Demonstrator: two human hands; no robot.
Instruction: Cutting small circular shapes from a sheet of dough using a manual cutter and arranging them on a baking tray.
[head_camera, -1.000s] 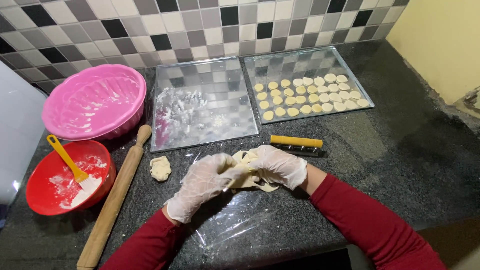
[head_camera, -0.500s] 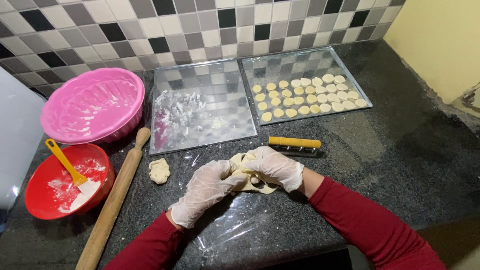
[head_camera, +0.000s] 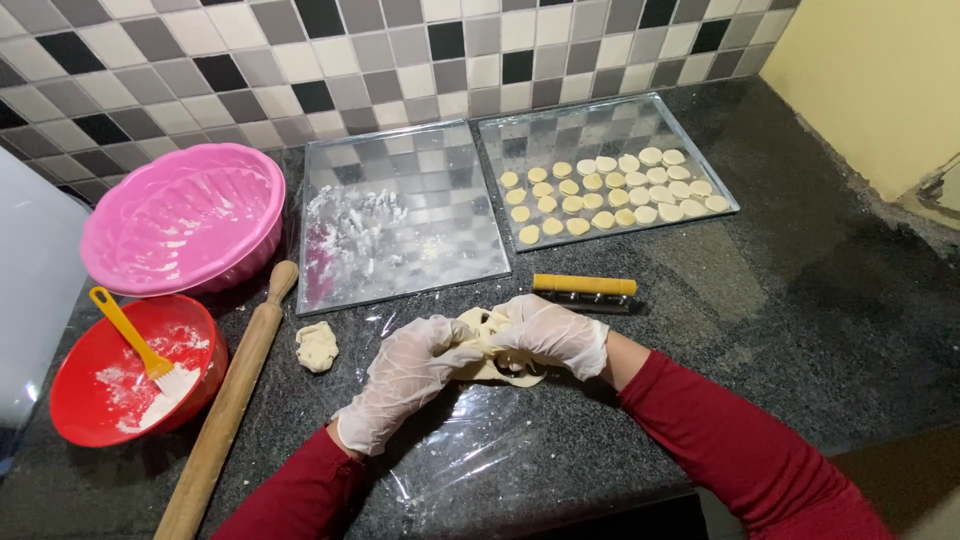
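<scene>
Two gloved hands meet over the dough sheet (head_camera: 497, 372), which lies on clear plastic film (head_camera: 470, 450) on the dark counter (head_camera: 800, 300). My left hand (head_camera: 405, 372) pinches its edge with narrow fingers; my right hand (head_camera: 552, 333) presses on top, fingers curled. I see a small dough lump (head_camera: 318, 346) beside the rolling pin (head_camera: 232, 400).

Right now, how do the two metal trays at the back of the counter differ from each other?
The left tray holds no dough pieces, only smears of white flour on its surface; the right tray carries rows of small round dough pieces. The left tray lies next to the pink bowl, while the right tray lies nearer the yellow wall. Both are flat, shiny, rectangular and mirror the checkered tiles.
</scene>
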